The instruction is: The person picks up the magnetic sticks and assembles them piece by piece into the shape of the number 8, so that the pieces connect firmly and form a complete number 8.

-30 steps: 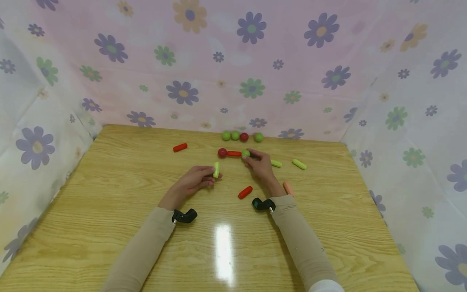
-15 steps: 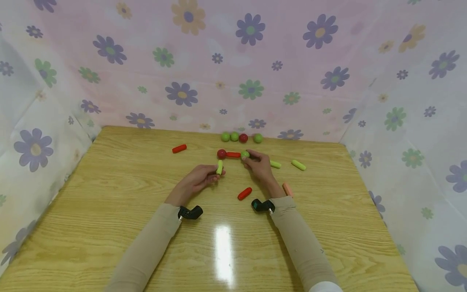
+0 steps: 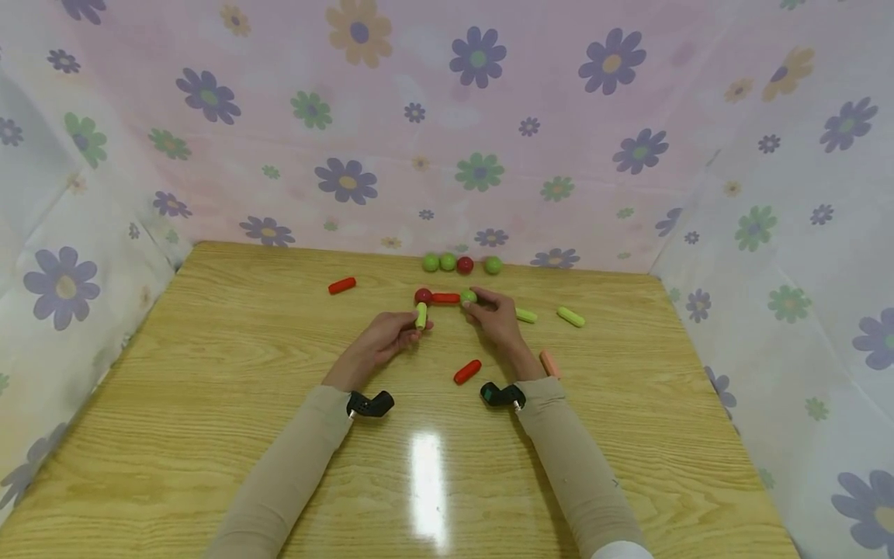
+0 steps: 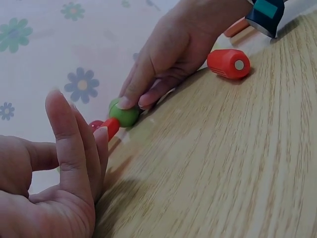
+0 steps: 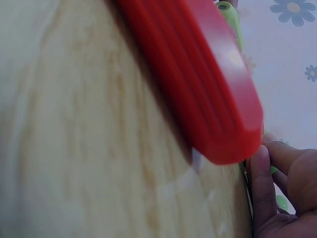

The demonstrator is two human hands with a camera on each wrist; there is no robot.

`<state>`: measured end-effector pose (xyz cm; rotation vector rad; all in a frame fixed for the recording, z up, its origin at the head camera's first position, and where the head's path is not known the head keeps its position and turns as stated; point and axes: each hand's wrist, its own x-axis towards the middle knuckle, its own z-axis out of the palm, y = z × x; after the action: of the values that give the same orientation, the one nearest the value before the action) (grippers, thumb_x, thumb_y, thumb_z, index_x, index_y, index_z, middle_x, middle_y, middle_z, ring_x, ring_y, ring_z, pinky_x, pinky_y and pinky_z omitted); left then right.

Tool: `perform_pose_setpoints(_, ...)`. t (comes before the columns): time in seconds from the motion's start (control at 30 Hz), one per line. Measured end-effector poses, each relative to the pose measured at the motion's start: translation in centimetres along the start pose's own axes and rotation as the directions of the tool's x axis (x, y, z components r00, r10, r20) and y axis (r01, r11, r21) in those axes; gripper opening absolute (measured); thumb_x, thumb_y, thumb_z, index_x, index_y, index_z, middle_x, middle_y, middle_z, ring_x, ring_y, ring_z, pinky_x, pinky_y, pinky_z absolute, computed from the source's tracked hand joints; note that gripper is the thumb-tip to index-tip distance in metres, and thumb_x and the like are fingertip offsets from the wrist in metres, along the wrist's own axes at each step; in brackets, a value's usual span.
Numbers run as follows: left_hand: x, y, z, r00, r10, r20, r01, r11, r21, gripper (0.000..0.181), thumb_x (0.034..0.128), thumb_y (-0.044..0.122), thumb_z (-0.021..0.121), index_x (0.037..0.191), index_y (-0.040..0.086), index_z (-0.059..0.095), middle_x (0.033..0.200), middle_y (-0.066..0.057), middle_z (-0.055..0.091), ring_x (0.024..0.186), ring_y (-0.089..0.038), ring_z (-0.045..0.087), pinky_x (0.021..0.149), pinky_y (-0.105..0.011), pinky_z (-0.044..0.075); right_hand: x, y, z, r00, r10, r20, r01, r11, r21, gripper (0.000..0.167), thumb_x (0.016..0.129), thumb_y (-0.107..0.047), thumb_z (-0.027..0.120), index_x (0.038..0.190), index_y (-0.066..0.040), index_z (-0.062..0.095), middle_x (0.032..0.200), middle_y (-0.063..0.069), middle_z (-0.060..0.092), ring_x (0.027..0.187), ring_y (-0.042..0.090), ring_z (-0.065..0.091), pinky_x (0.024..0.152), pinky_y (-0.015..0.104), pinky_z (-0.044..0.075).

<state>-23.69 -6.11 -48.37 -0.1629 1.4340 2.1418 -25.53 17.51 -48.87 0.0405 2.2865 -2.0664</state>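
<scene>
My left hand (image 3: 384, 339) pinches a yellow-green toy rod (image 3: 421, 316) between thumb and fingers. The rod stands nearly upright, its top end at the dark red ball (image 3: 422, 295); whether they touch I cannot tell. From that ball a red rod (image 3: 445, 298) runs sideways to a green ball (image 3: 468, 296). My right hand (image 3: 497, 317) grips this green ball at the table. In the left wrist view, my left fingers (image 4: 72, 148) hide most of the rod. A loose red rod (image 4: 228, 63) shows a round metal disc at its end.
Behind, near the wall cloth, sit several balls, including a green ball (image 3: 493, 265) and a red ball (image 3: 465, 265). Loose rods lie around: red (image 3: 342, 286) at left, yellow-green (image 3: 571, 317) and orange (image 3: 549, 363) at right, red (image 3: 467, 372) between the forearms.
My left hand has moved slightly right and away from me, bringing the yellow-green rod up to the dark red ball. The right hand keeps its hold on the green ball.
</scene>
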Motion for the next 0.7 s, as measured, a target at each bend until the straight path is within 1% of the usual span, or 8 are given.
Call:
perform_pose_setpoints(0.1,0.05,-0.05,0.03,1.0,0.005,0.003,-0.005,1.0,0.001,0.042,0.1109,0.013,0.042,0.145,-0.013,0.043,0.086,-0.003,0.074,0.061,-0.001,0.058,0.057,-0.011,0.048,0.27,0.52,-0.06,1.0,-0.017,-0.004,0.017,1.0,0.005,0.043,0.098,-0.003,0.066,0.139,0.004,0.058,0.129,0.028,0.06,0.077,0.003,0.065,0.07,0.016,0.055)
perform_pose_setpoints(0.27,-0.03,0.03,0.15,1.0,-0.002,-0.009,0.002,1.0,-0.004,0.042,0.1106,0.012,0.042,0.143,-0.014,0.045,0.085,-0.004,0.074,0.06,-0.002,0.059,0.057,-0.012,0.048,0.31,0.6,-0.03,1.0,-0.007,0.003,0.007,1.0,0.018,0.043,0.098,-0.003,0.066,0.14,0.004,0.058,0.13,0.027,0.06,0.079,0.003,0.065,0.07,0.017,0.056)
perform_pose_setpoints(0.43,-0.08,0.14,0.21,1.0,-0.019,-0.021,0.019,1.0,0.009,0.042,0.1107,0.015,0.043,0.142,-0.013,0.047,0.086,-0.004,0.074,0.058,-0.002,0.058,0.055,-0.011,0.047,0.31,0.7,0.01,1.0,-0.013,-0.003,0.013,1.0,-0.002,0.043,0.098,-0.004,0.066,0.14,0.003,0.058,0.129,0.027,0.061,0.078,0.004,0.065,0.07,0.017,0.055)
perform_pose_setpoints(0.57,-0.07,0.18,0.27,0.999,-0.028,-0.023,0.028,1.0,0.011,0.042,0.1107,0.015,0.043,0.144,-0.011,0.046,0.087,-0.004,0.075,0.058,-0.001,0.058,0.055,-0.011,0.047,0.34,0.82,-0.09,1.0,-0.021,-0.005,0.021,1.0,-0.016,0.043,0.098,-0.005,0.067,0.14,0.002,0.059,0.129,0.027,0.061,0.078,0.004,0.065,0.07,0.016,0.055)
perform_pose_setpoints(0.7,-0.06,0.21,0.35,0.999,-0.026,-0.025,0.027,0.999,0.025,0.043,0.111,0.016,0.042,0.145,-0.01,0.045,0.088,-0.003,0.074,0.059,-0.001,0.057,0.056,-0.011,0.047,0.33,0.84,-0.2,1.0,-0.026,0.0,0.026,1.0,-0.009,0.043,0.098,-0.004,0.066,0.141,0.002,0.058,0.129,0.028,0.061,0.076,0.005,0.065,0.07,0.017,0.056)
